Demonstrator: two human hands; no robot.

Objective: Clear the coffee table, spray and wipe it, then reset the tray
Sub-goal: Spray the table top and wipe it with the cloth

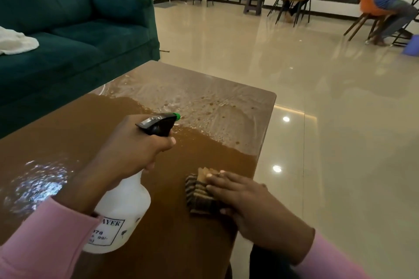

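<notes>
I log a brown coffee table point(90, 124), wet sheen pale toward its far right corner. The spray bottle point(122, 217): white body, black head, green nozzle tip. The cloth point(199, 195) near the right edge: dark and tan stripes. Pink sleeves point(40, 244). Deep green sofa point(79, 18); cream floor point(340, 120).

At lower centre the left grip point(133, 142) holds a white spray bottle point(122, 215), its nozzle pointing toward the upper right. The right grip point(244, 197) presses flat on a striped cloth point(199, 195) on the wet bench point(90, 124).
</notes>
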